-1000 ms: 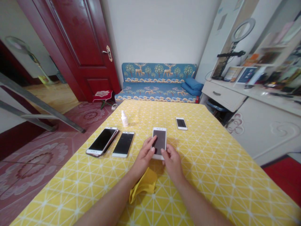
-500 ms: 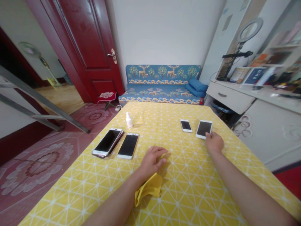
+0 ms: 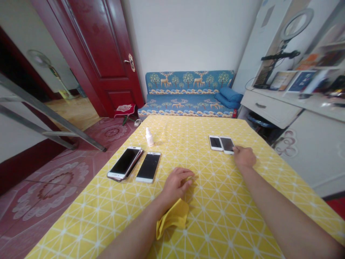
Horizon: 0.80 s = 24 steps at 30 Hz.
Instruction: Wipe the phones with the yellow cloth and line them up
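Note:
At the right, my right hand (image 3: 244, 157) grips the right edge of a white smartphone (image 3: 227, 144), which lies flat beside a smaller white phone (image 3: 216, 143). The two seem to touch along their sides. My left hand (image 3: 177, 184) rests on the table, loosely curved, with a gap between thumb and fingers and nothing visible in it. A folded yellow cloth (image 3: 174, 217) lies under and beside its wrist. Left of that hand is another white phone (image 3: 148, 167), dark screen up. Beyond it, a white phone (image 3: 125, 162) sits on top of a further dark-edged one.
A small white spray bottle (image 3: 149, 137) stands on the table behind the left phones. The yellow patterned tablecloth (image 3: 221, 216) covers the table. Past its far edge is a blue sofa (image 3: 185, 102); a white cabinet (image 3: 318, 144) stands to the right.
My right hand has slid the larger right-hand phone leftward and slightly away, up against the smaller phone. My left hand and the cloth stay put; the view has shifted slightly.

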Tool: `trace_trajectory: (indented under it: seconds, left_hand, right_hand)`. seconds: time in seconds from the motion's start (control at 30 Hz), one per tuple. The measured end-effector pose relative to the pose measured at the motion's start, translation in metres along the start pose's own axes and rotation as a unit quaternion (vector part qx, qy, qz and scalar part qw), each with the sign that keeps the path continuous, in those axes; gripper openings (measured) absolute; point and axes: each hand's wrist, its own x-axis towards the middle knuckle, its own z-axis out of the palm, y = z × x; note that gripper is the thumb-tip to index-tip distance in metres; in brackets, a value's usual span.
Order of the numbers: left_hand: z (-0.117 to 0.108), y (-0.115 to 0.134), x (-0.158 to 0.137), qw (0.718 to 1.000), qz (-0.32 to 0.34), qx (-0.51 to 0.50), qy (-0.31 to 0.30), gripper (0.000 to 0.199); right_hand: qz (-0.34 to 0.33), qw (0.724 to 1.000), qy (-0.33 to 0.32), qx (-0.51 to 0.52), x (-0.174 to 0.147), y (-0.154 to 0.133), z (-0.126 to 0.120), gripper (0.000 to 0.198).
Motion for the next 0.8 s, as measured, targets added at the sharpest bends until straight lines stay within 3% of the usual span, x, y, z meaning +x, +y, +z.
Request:
trace_trajectory:
  seconds: [0.13,0.23,0.3,0.37,0.43,0.53,0.57,0.7,0.8]
  left_hand:
    - [0.000,0.000,0.001,0.999,-0.017,-0.032,0.015,0.030]
    - [0.000,0.001,0.001,0.995,-0.048,-0.081,0.044,0.028]
    - [0.000,0.001,0.002,0.988,-0.073,-0.114,0.072,0.027]
    - [-0.002,0.002,0.002,0.978,-0.103,-0.147,0.111,0.027]
    - [-0.006,0.001,0.003,0.964,-0.131,-0.172,0.157,0.026]
    - [-0.011,0.000,0.003,0.946,-0.154,-0.187,0.217,0.023]
    - [-0.014,0.000,0.003,0.941,-0.157,-0.185,0.235,0.022]
    - [-0.024,0.000,-0.001,0.944,-0.137,-0.084,0.289,0.023]
    - [-0.035,0.004,-0.005,0.935,-0.116,0.113,0.315,0.028]
  right_hand:
    - [-0.040,0.998,0.024,0.051,-0.022,-0.014,-0.006,0.042]
    - [-0.138,0.984,-0.023,0.110,-0.061,-0.035,-0.010,0.032]
    - [-0.214,0.962,-0.090,0.144,-0.100,-0.053,-0.017,0.025]
    - [-0.316,0.908,-0.203,0.188,-0.144,-0.071,-0.029,0.027]
    - [-0.359,0.872,-0.266,0.199,-0.187,-0.084,-0.046,0.022]
    - [-0.415,0.847,-0.301,0.140,-0.237,-0.094,-0.067,0.057]
    - [-0.428,0.844,-0.300,0.121,-0.249,-0.095,-0.069,0.059]
    - [-0.465,0.836,-0.279,0.084,-0.269,-0.090,-0.056,0.026]
    - [-0.395,0.862,-0.261,0.180,-0.258,-0.088,-0.039,0.019]
